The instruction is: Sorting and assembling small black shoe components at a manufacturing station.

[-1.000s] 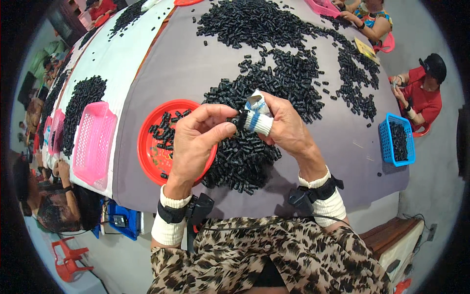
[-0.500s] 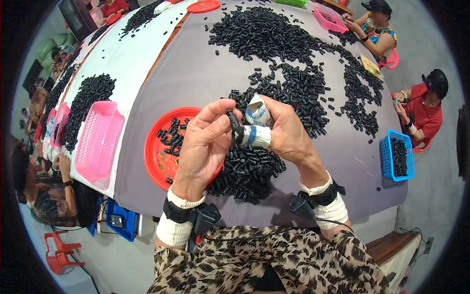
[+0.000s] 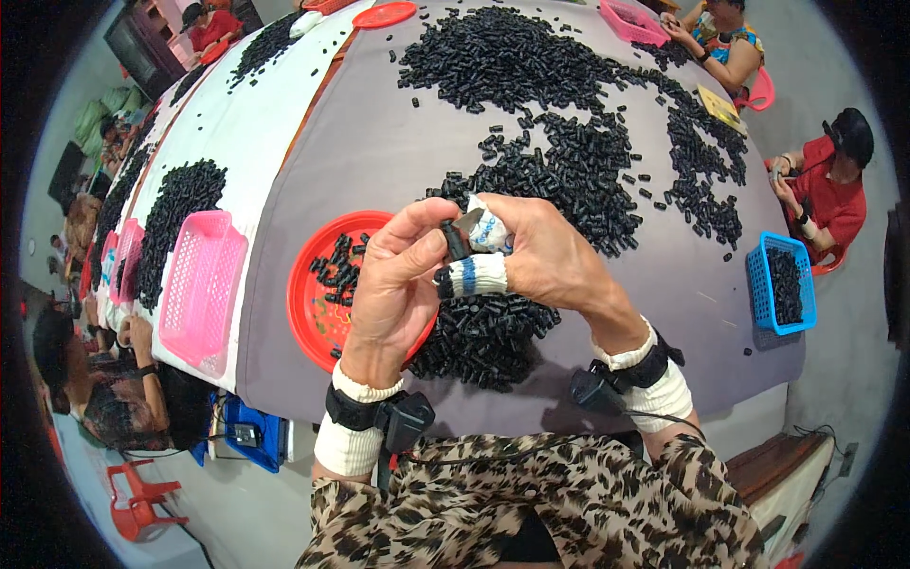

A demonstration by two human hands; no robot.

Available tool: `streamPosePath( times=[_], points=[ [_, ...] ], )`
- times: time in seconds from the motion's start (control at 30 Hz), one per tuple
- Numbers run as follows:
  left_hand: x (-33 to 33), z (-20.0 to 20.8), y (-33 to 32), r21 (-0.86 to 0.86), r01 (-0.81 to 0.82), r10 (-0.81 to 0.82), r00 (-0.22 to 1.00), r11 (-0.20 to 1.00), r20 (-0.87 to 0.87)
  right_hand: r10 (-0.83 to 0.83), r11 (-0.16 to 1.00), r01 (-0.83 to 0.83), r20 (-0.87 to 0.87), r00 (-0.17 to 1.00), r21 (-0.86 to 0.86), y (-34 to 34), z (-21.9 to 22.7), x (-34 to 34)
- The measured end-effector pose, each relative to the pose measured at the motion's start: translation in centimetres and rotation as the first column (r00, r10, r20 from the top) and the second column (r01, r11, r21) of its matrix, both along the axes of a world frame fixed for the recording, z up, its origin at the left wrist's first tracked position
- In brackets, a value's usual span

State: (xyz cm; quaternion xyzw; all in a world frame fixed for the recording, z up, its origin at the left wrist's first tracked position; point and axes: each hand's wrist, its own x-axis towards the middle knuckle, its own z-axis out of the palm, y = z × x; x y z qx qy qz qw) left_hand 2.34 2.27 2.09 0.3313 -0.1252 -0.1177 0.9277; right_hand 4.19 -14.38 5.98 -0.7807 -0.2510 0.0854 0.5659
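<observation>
Between the thumb and fingers of my left hand (image 3: 400, 270) is a small black cylindrical plastic part (image 3: 456, 241). My right hand (image 3: 555, 251) grips a small blade (image 3: 468, 220) wrapped in white material with blue print. Its grey metal edge lies at the top of the black part; whether it cuts in I cannot tell. A white knitted sleeve (image 3: 477, 275) with blue stripes covers my right thumb, its dark tip by the part. Below my hands is a pile of similar black parts (image 3: 488, 346). Partly behind my left hand stands a round red tray (image 3: 301, 318) holding several such parts.
Larger heaps of black parts (image 3: 512, 66) cover the far grey tablecloth. A pink basket (image 3: 201, 284) stands at left, a blue basket (image 3: 783, 284) with black parts at right. Co-workers sit around, one in a red shirt (image 3: 834, 194). Bands with black devices (image 3: 409, 422) circle my wrists.
The wrapped blade has come down and left, its metal edge now showing against the black part. My right thumb has moved slightly left, and the whole view has shifted a little.
</observation>
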Motion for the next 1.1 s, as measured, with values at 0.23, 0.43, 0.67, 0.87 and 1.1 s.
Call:
streamPosePath(
  times=[0.23,0.43,0.67,0.87,1.1],
  points=[
    [-0.1,-0.2,-0.2,0.029,-0.015,0.016,1.000,0.999,-0.017,0.012,1.000,-0.012,0.007,1.000,0.020,-0.2,-0.6,0.1],
    [-0.2,-0.3,-0.4,0.026,-0.004,0.005,1.000,1.000,-0.030,0.025,0.999,-0.026,0.015,1.000,0.021,-0.3,-1.1,0.2],
    [-0.3,-0.3,-0.4,0.064,-0.041,0.043,0.999,0.997,-0.028,0.026,1.000,-0.026,0.022,0.999,0.000,-0.2,-1.2,0.2],
    [-0.4,-0.2,-0.4,0.069,-0.034,0.037,0.998,0.997,-0.045,0.033,0.999,-0.033,0.001,0.999,-0.009,-0.3,-1.4,0.1],
    [-0.4,-0.3,-0.4,0.079,-0.018,0.022,0.998,0.997,-0.051,0.031,0.999,-0.030,0.046,0.998,-0.022,-0.4,-1.8,0.0]
  ],
)
